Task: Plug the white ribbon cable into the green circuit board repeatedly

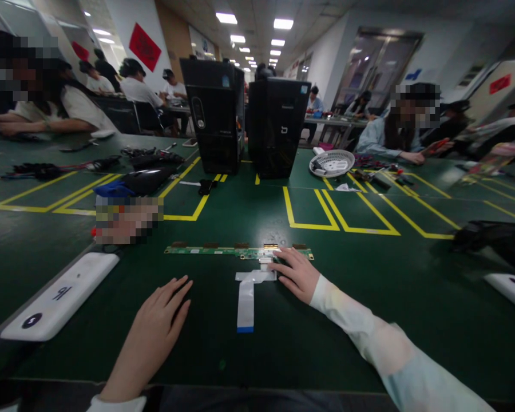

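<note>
A long, narrow green circuit board [223, 251] lies crosswise on the dark green table [326, 355]. A white flat ribbon cable [246, 303] with a blue end runs from near the board's connector toward me, folded across at the top. My right hand [298, 274] rests at the board's right part, fingers stretched apart, fingertips touching or just over the board and the connector; whether they press on it I cannot tell. My left hand [161, 320] lies on the table left of the cable, fingers extended, holding nothing.
Two black computer towers [214, 120] stand behind the board. A white device [60, 297] lies at the left, another at the far right. A white basket [331, 163], dark cables [150, 157] and yellow tape lines [313, 227] are farther back. Other people sit around.
</note>
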Available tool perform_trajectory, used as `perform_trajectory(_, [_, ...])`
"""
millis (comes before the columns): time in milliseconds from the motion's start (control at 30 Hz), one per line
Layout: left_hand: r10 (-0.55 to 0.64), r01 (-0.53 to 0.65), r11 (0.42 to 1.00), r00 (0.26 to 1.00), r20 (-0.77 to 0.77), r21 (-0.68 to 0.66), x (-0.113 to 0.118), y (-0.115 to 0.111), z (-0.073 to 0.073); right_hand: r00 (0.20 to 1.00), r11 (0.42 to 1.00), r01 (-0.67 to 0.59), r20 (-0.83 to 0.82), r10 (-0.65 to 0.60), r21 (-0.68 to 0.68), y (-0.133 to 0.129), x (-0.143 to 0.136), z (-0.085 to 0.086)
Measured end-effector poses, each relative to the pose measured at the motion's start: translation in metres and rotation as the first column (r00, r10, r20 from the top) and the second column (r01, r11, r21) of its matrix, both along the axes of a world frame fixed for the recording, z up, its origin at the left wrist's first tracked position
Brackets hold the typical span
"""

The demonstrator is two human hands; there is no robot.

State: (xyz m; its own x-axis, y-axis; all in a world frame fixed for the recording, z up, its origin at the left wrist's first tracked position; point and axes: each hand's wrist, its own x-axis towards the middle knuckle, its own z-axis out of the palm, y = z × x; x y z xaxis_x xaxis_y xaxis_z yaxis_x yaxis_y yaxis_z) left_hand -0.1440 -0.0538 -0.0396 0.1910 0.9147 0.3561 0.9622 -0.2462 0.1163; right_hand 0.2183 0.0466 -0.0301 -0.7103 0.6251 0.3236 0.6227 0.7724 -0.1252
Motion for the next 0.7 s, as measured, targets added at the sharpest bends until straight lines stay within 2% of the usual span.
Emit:
perform_trajectory(100, [0.029, -0.030, 0.999, 0.999, 0.016, 0.012, 0.011, 0.006, 0.003, 0.999, 0.999, -0.039, -0.008, 0.039, -0.018, -0.001, -0.010, 0.003])
perform_trajectory(200, [0.024, -0.024, 1.000, 1.000, 0.016, 0.007, 0.018, 0.012, 0.006, 1.000, 0.999, -0.021, 0.015, 0.022, -0.050, 0.001, -0.016, 0.003])
perform_trajectory(400, [0.009, -0.009, 1.000, 1.000, 0.020, 0.007, 0.018, 0.014, 0.006, 0.997, 0.996, 0.007, 0.077, -0.001, -0.085, -0.002, -0.011, -0.002])
perform_trajectory(567, [0.003, -0.003, 1.000, 1.000, 0.007, -0.002, 0.017, 0.013, 0.005, 0.995, 0.997, 0.049, 0.093, -0.043, -0.053, -0.023, 0.015, -0.003])
perform_trajectory(700, [0.003, -0.003, 1.000, 1.000, 0.000, -0.005, 0.017, 0.013, 0.002, 0.987, 0.990, 0.140, 0.080, -0.139, -0.011, -0.053, 0.061, -0.007])
